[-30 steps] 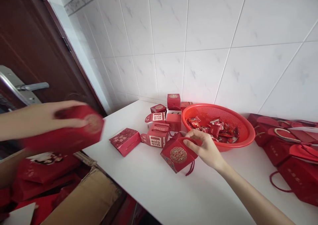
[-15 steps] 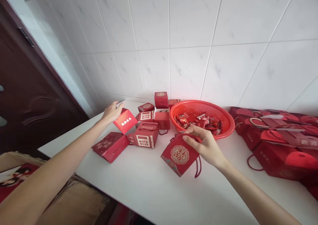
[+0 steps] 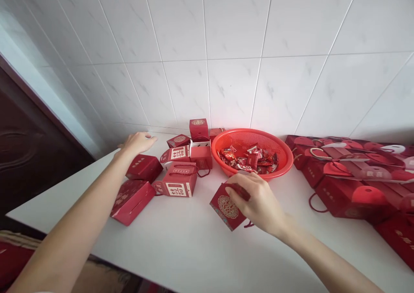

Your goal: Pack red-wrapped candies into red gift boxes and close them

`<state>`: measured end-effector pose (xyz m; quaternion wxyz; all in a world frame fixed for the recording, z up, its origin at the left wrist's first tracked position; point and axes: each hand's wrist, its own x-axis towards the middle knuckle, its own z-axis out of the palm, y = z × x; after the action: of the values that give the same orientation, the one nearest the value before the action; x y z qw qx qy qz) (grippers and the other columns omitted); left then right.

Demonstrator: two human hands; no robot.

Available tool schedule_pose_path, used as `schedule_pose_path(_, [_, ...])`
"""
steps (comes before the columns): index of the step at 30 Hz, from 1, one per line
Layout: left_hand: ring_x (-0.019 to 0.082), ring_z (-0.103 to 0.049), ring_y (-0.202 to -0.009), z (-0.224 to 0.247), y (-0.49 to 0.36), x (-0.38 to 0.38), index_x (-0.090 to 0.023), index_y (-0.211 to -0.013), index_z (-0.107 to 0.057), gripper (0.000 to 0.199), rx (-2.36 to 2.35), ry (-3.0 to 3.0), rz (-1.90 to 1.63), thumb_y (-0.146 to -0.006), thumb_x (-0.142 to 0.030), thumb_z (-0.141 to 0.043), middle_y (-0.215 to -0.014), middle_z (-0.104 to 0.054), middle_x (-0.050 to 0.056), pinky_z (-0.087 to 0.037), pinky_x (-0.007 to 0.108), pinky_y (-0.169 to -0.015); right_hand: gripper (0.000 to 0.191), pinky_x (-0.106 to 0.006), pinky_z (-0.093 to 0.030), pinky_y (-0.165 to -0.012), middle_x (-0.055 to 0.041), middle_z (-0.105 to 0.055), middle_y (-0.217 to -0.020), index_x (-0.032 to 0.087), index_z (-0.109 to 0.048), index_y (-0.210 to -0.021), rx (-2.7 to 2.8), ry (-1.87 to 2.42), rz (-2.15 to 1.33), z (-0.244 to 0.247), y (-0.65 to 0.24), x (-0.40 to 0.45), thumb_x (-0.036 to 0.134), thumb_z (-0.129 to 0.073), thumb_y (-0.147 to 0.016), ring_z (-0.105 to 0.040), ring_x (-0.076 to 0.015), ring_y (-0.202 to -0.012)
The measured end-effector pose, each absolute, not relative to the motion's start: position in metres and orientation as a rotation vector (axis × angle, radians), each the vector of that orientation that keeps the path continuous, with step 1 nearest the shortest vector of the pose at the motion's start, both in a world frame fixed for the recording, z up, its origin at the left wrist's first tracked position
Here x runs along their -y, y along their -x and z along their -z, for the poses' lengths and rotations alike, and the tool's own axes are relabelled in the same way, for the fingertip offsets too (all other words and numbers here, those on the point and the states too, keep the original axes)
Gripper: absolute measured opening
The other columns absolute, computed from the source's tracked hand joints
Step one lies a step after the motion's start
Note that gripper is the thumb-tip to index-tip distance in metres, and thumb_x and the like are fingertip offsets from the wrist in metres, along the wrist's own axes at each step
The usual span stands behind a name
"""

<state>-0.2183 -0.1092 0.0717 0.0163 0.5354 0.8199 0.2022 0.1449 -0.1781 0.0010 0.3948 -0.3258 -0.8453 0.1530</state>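
Observation:
My right hand [image 3: 257, 200] grips a small red gift box [image 3: 228, 207] at its top edge. The box is tilted over the table, with a round gold emblem on its face and a dark red cord hanging below. My left hand [image 3: 137, 143] is just behind a red box [image 3: 144, 168] on the left, fingers apart and nothing in them. In front of that box lies a darker red box [image 3: 133, 201]. Beside them are a box with a white-and-red character panel [image 3: 179, 183] and an open-topped box [image 3: 201, 155].
A red plastic basket [image 3: 284, 159] holding wrapped candies [image 3: 249, 159] stands against the tiled wall [image 3: 239, 86]. Many red boxes with cord handles [image 3: 349, 189] are packed together at the right. The white table's [image 3: 194, 250] front edge runs along the bottom.
My left hand has let go of a red box, which now rests on the table, and the hand is behind it. My right hand has turned while keeping its box. The view has shifted right.

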Motion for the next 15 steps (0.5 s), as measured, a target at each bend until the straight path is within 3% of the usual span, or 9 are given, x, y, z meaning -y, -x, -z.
schedule_pose_path(3, [0.046, -0.050, -0.130, -0.064, 0.204, 0.111, -0.005, -0.124, -0.063, 0.055, -2.592, -1.607, -0.579, -0.089, -0.046, -0.054, -0.132, -0.063, 0.021, -0.038, 0.066, -0.104, 0.013, -0.030, -0.044, -0.072, -0.0020, -0.071, -0.077, 0.021, -0.064, -0.086, 2.261, 0.780, -0.281, 0.010, -0.136, 0.180, 0.015, -0.055, -0.092, -0.060, -0.0164, -0.066])
schedule_pose_path(5, [0.036, -0.055, -0.129, -0.061, 0.184, 0.110, -0.012, -0.124, -0.065, 0.046, -2.545, -1.690, -0.614, -0.090, -0.041, -0.052, -0.132, -0.065, 0.015, -0.041, 0.049, -0.109, 0.012, -0.030, -0.042, -0.071, -0.0008, -0.069, -0.072, 0.021, -0.063, -0.084, 2.327, 0.752, -0.230, 0.018, -0.129, 0.182, 0.015, -0.055, -0.092, -0.057, -0.0155, -0.064])
schedule_pose_path(7, [0.026, -0.064, -0.114, -0.062, 0.156, 0.112, -0.021, -0.111, -0.071, 0.035, -2.265, -1.914, -0.678, -0.091, -0.042, -0.053, -0.120, -0.072, 0.005, -0.046, 0.034, -0.102, 0.015, -0.030, -0.039, -0.069, 0.0000, -0.066, -0.068, 0.020, -0.062, -0.082, 2.376, 0.717, -0.149, 0.025, -0.122, 0.185, 0.016, -0.054, -0.094, -0.054, -0.0147, -0.061])
schedule_pose_path(11, [0.021, -0.067, -0.094, -0.069, 0.091, 0.132, -0.023, -0.090, -0.077, 0.032, -1.407, -2.251, -0.451, -0.089, -0.049, -0.058, -0.103, -0.073, 0.002, -0.049, 0.029, -0.084, 0.025, -0.030, -0.033, -0.068, 0.0001, -0.059, -0.064, 0.018, -0.058, -0.076, 2.364, 0.653, 0.128, 0.036, -0.114, 0.193, 0.013, -0.047, -0.098, -0.046, -0.0141, -0.058])
schedule_pose_path(15, [0.017, -0.065, -0.089, -0.060, 0.049, 0.155, -0.023, -0.086, -0.078, 0.024, -1.153, -2.317, -0.157, -0.092, -0.030, -0.055, -0.107, -0.066, 0.003, -0.046, 0.027, -0.080, 0.022, -0.032, -0.033, -0.069, -0.0010, -0.059, -0.068, 0.018, -0.059, -0.078, 2.301, 0.613, 0.265, 0.044, -0.119, 0.202, 0.008, -0.049, -0.095, -0.046, -0.0159, -0.066])
